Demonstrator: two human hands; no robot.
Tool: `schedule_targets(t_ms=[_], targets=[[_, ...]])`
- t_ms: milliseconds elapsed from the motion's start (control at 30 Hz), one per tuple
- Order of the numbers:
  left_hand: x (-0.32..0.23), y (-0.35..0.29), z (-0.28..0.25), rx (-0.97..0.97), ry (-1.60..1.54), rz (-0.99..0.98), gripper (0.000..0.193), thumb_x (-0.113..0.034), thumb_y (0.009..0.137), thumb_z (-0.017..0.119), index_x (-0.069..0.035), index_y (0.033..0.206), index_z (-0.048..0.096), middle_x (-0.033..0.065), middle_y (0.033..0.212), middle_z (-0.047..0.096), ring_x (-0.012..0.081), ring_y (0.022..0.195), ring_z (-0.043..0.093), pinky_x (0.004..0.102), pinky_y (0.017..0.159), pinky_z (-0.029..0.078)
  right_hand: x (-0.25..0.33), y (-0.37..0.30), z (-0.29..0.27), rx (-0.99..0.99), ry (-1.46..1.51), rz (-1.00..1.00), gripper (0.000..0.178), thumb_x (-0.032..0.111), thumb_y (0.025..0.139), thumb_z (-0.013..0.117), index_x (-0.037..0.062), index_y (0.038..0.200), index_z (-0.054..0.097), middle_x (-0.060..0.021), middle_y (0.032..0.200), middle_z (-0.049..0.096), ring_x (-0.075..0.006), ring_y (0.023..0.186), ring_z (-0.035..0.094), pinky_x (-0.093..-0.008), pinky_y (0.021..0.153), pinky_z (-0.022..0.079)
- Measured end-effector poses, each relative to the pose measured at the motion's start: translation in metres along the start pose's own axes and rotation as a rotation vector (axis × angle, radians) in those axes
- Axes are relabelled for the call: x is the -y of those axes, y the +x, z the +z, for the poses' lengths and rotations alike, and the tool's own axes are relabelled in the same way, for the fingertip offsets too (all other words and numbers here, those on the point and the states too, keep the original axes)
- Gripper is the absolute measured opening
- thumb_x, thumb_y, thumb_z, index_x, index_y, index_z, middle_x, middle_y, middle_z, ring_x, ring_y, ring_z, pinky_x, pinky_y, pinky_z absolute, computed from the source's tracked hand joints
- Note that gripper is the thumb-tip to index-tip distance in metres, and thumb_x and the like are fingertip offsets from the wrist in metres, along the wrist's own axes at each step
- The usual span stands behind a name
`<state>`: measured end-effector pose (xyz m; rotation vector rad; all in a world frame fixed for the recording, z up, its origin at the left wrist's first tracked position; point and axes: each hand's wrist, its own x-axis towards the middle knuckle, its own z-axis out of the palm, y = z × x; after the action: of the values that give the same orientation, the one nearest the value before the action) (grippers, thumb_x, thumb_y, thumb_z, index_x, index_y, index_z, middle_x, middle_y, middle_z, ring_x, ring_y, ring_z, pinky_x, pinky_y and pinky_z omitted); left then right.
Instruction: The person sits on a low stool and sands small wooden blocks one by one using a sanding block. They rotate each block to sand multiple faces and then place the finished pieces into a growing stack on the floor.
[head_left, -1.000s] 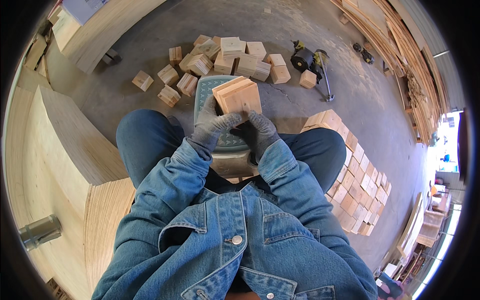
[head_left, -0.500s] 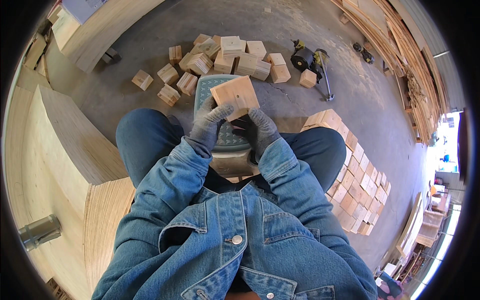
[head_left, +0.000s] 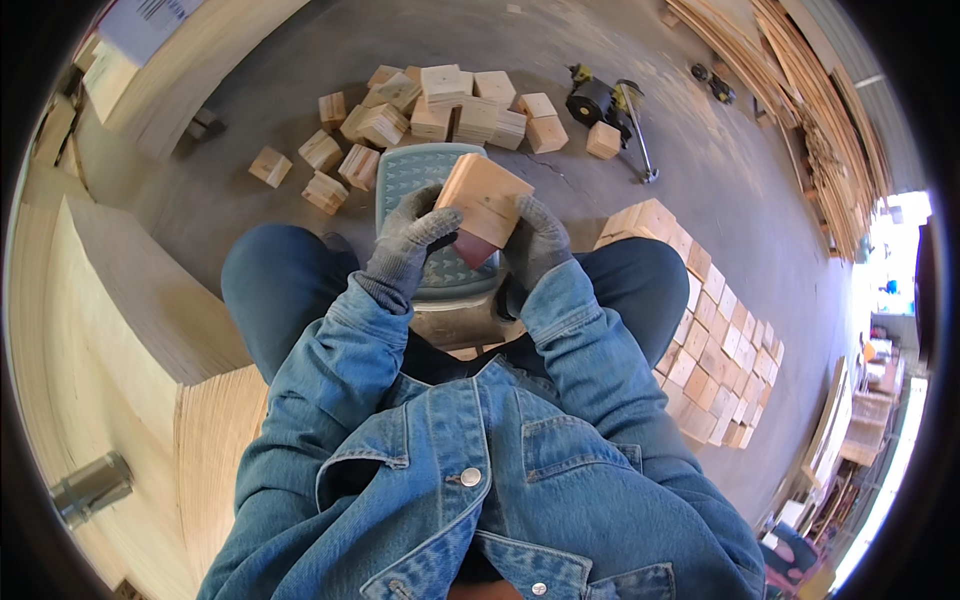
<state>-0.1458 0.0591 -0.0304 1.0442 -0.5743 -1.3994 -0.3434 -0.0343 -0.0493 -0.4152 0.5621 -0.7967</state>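
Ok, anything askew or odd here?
Loose wooden blocks lie jumbled beyond the teal plastic stool, unlike the neat block stack at right. A dark red patch shows below the held wooden block; its cause is unclear.

Live from the wearer's head, one fisheye peers steeply down and forward: denim jacket (head_left: 445, 440) looming near, left hand (head_left: 402, 240) and right hand (head_left: 541, 240) just beyond, grey floor (head_left: 700, 160) stretching far, pale panels (head_left: 110, 320) curving left, lumber (head_left: 832, 150) bending right!
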Motion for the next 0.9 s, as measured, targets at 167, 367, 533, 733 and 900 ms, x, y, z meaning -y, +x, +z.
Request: schedule_targets(t_ms=[167,367,533,733,900], targets=[[0.0,0.001,0.003,0.04,-0.061,-0.021,0.061,-0.025,0.097,0.072,0.001,0.15,0.055,0.0132,0.133,0.068,0.0235,0.119,0.068,0.0378,0.106,0.054,-0.003,0.007,-0.006,-0.043,-0.139,-0.093,0.056,0.026,0.097,0.076,-0.0005,0.143,0.06,-0.0145,0.121,0.073,-0.0264,0.105,0.074,-0.0394,0.092,0.063],[0.016,0.009,-0.013,0.009,-0.359,0.054,0.053,-0.031,0.104,0.068,-0.004,0.148,0.056,0.0144,0.142,0.064,0.0291,0.132,0.061,0.0461,0.117,0.048,-0.006,0.011,-0.001,-0.01,-0.069,-0.147,0.057,0.029,0.097,0.081,0.0072,0.145,0.058,-0.0103,0.125,0.071,-0.0254,0.108,0.07,-0.0423,0.09,0.06],[0.013,0.009,-0.005,0.116,-0.39,0.152,0.06,-0.028,0.107,0.061,-0.002,0.158,0.042,0.0178,0.154,0.054,0.0309,0.143,0.053,0.0481,0.124,0.041,-0.029,0.009,0.008,0.065,-0.25,-0.114,0.07,0.037,0.092,0.086,0.007,0.148,0.056,-0.0077,0.122,0.07,-0.0183,0.107,0.069,-0.0313,0.084,0.06],[0.005,0.004,0.006,0.191,-0.167,0.191,0.073,-0.03,0.101,0.07,-0.002,0.161,0.038,0.0168,0.156,0.052,0.0306,0.144,0.052,0.0466,0.126,0.038,-0.023,0.006,0.029,-0.11,-0.246,-0.098,0.069,0.034,0.091,0.087,0.0034,0.146,0.059,-0.0106,0.124,0.068,-0.0218,0.106,0.069,-0.0397,0.08,0.061],[0.009,0.004,0.014,0.203,-0.169,0.251,0.07,-0.037,0.106,0.062,-0.006,0.163,0.037,0.0111,0.157,0.052,0.0264,0.145,0.05,0.0434,0.124,0.037,0.0,0.003,0.026,-0.042,-0.048,-0.343,0.065,0.03,0.09,0.087,0.0019,0.142,0.061,-0.011,0.126,0.07,-0.0242,0.109,0.07,-0.0455,0.088,0.062]])
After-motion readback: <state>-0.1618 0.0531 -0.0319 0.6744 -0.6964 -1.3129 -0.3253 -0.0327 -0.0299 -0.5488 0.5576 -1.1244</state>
